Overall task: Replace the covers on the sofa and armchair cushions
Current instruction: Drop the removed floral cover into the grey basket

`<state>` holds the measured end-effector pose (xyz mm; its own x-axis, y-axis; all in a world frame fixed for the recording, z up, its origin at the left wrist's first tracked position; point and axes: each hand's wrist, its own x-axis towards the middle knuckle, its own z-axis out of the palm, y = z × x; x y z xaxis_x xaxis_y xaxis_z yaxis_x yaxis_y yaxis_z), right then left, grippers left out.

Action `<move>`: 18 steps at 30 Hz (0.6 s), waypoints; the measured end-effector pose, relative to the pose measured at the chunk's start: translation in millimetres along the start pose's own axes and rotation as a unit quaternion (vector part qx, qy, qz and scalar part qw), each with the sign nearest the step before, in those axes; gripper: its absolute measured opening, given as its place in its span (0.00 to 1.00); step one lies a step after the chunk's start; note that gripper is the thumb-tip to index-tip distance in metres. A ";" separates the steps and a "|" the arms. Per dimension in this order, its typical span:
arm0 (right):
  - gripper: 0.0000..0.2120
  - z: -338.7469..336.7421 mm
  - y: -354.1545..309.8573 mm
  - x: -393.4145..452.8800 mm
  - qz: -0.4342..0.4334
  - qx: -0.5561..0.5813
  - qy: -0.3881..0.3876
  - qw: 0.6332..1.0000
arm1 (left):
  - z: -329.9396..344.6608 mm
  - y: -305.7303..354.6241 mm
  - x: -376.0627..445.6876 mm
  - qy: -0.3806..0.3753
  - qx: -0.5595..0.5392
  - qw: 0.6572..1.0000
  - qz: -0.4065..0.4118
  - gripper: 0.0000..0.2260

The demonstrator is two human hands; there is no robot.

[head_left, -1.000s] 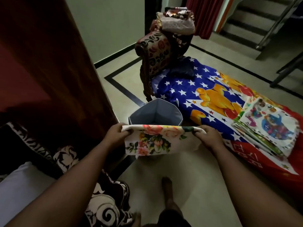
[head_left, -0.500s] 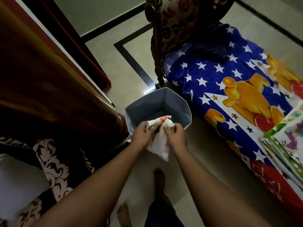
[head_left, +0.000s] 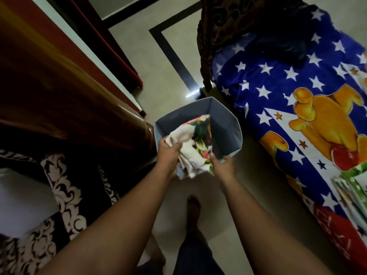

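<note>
Cloth of the floral cover (head_left: 195, 147), stretched flat a second ago, has been bunched and lowered into the grey bin (head_left: 226, 128), clutched by the left hand (head_left: 167, 155) and pinched by the right hand (head_left: 221, 165), so a removed cover is judged discarded.

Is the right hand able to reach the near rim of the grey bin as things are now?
Probably yes. The right hand is right at the near rim of the grey bin, and only the floral cover, gripped by the left hand, lies beside it.
</note>
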<state>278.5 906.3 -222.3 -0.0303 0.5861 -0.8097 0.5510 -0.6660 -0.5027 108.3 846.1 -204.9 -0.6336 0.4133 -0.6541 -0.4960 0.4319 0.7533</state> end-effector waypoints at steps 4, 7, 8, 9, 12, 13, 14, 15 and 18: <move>0.31 1.4 -10.2 -5.5 0.166 0.178 -0.198 0.949 | 3.9 0.0 -0.2 -0.009 -0.172 0.983 -0.068 0.19; 0.11 10.6 -11.7 1.7 0.120 0.240 -0.155 0.951 | -4.2 -14.9 -2.7 0.004 -0.189 0.974 -0.125 0.15; 0.10 13.3 -10.4 6.0 0.098 0.241 -0.131 0.957 | -7.3 -19.5 -3.6 0.006 -0.155 0.977 -0.146 0.14; 0.11 14.8 -8.6 11.3 0.083 0.233 -0.113 0.962 | -10.6 -25.0 -2.4 0.000 -0.096 0.981 -0.167 0.13; 0.17 19.4 -4.2 30.7 0.029 0.173 -0.066 0.982 | -15.9 -36.0 4.6 -0.004 0.051 0.982 -0.182 0.10; 0.20 21.9 -3.7 39.8 0.009 0.146 -0.052 0.988 | -15.5 -37.6 9.7 -0.004 0.042 0.984 -0.176 0.09; 0.22 23.5 -4.7 48.3 -0.012 0.123 -0.041 0.992 | -13.6 -36.3 13.2 -0.008 0.024 0.985 -0.171 0.10; 0.25 25.5 -6.6 58.6 -0.034 0.094 -0.026 0.995 | -11.7 -35.0 16.9 -0.011 0.012 0.986 -0.168 0.11; 0.30 26.3 -26.3 65.4 -0.050 0.013 -0.002 0.999 | -8.4 -31.3 23.1 -0.033 0.046 0.984 -0.168 0.13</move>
<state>240.0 950.0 -270.1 -0.0869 0.6482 -0.7565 0.5225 -0.6169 -0.5885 104.3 835.4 -243.0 -0.4022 0.2850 -0.8701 -0.6124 0.6227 0.4870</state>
